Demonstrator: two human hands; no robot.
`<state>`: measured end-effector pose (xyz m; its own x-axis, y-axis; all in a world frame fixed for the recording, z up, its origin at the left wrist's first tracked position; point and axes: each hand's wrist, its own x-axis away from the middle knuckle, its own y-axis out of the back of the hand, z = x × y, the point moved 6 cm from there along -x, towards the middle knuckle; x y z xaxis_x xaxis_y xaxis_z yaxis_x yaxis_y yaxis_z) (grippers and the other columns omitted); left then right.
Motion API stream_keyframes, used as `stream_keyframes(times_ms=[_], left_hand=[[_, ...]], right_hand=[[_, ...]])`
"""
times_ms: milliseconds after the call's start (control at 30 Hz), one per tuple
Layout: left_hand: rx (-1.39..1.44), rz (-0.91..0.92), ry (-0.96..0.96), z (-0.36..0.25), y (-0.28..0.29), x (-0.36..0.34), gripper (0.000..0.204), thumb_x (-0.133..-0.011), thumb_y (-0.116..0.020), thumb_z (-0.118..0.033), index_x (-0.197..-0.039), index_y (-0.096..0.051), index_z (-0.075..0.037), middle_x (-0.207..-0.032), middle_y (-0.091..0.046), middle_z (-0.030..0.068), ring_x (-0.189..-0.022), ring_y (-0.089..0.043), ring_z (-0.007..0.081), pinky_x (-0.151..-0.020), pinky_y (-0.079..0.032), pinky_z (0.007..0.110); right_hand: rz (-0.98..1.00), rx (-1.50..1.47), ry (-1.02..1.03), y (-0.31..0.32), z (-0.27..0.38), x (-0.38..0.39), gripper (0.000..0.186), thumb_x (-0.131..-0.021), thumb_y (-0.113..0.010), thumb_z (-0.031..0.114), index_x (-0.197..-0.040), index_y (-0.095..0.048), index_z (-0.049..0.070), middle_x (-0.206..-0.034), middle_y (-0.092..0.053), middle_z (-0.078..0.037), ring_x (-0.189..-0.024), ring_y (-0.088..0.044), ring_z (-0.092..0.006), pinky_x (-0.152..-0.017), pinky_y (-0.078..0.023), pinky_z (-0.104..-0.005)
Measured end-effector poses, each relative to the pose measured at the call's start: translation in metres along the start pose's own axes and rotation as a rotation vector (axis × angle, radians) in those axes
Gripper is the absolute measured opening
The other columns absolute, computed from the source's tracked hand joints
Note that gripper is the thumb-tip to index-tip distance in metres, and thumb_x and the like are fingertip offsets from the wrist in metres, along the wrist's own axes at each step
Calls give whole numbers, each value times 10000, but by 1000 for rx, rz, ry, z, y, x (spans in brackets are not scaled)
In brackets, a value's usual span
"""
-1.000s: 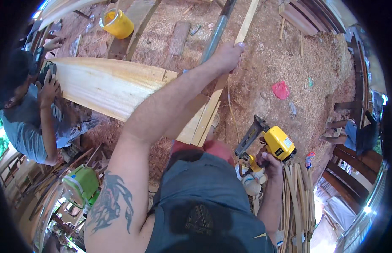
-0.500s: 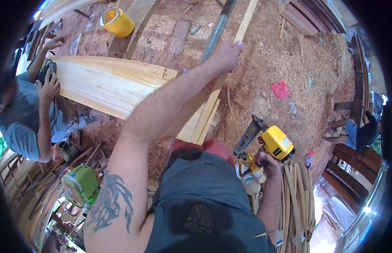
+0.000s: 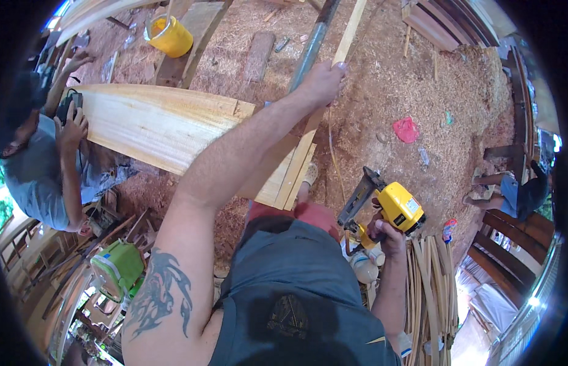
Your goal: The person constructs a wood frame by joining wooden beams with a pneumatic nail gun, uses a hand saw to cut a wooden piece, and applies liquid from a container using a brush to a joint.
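My left hand (image 3: 323, 82) reaches far forward and is closed around a thin pale wooden strip (image 3: 351, 38). That strip runs back toward me along the right edge of a wide wooden panel (image 3: 152, 125). My left forearm crosses over the panel and hides part of it. Low on my right side, my right hand (image 3: 387, 233) grips a yellow and black nail gun (image 3: 400, 206) by its handle. The tool's dark nose and magazine slant up and left, apart from the panel. A grey-blue pipe (image 3: 311, 55) lies beyond the panel, beside my left hand.
A co-worker (image 3: 36, 165) at the left holds a dark power tool (image 3: 70, 105) at the panel's end. A yellow bucket (image 3: 169, 38) stands on a plank. Wood strips (image 3: 429, 287) are bundled at my right, a green container (image 3: 118, 266) at my left. Another person (image 3: 522, 189) is far right.
The co-worker at the left has shifted posture, with head and shoulder at a slightly different place. My hands, the strip and the nail gun stay almost where they were.
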<state>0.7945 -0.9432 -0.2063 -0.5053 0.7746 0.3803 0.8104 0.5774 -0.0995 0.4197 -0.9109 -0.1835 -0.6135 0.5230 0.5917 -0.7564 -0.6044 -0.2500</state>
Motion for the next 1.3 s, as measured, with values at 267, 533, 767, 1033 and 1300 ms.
stream_keyframes(times_ms=[267, 533, 767, 1033, 1300], left_hand=[[-43, -60, -11, 7, 8, -4, 356, -1023, -486, -345, -970, -596, -11, -703, -567, 42, -590, -524, 146, -514, -431, 348], [-90, -53, -30, 7, 5, -13, 369, -1021, -487, -350, -996, -599, 1, -726, -583, 52, -632, -546, 159, -563, -453, 358], [-99, -58, -26, 4, 6, -13, 389, -1014, -492, -362, -999, -603, 11, -732, -587, 68, -645, -554, 172, -590, -458, 367], [-205, -82, -60, 1, 8, -13, 414, -1011, -492, -370, -1034, -609, 27, -760, -622, 121, -685, -599, 217, -623, -474, 394], [-229, -103, -86, -3, 5, 0, 364, -1026, -491, -371, -925, -564, -29, -661, -544, 26, -531, -518, 126, -477, -429, 320]], right_hand=[[-42, 45, 0, 1, -2, -2, 639, -735, -681, 172, -1298, -503, -74, -638, -522, -38, -528, -514, -140, -569, -455, -290], [9, 66, -39, 12, -7, -1, 449, -770, -711, 136, -1165, -568, -22, -682, -562, -47, -597, -556, -151, -570, -455, -298], [43, 14, -49, 1, 2, 3, 362, -781, -718, 133, -1090, -580, 4, -715, -565, -42, -602, -550, -143, -556, -439, -279], [127, 205, 62, 9, 5, 23, 293, -814, -732, 168, -1039, -593, 42, -758, -595, -43, -641, -579, -153, -585, -454, -307], [301, 649, -20, -78, 35, 48, 514, -712, -815, 169, -1179, -646, 35, -1075, -720, -125, -993, -708, -262, -879, -549, -363]])
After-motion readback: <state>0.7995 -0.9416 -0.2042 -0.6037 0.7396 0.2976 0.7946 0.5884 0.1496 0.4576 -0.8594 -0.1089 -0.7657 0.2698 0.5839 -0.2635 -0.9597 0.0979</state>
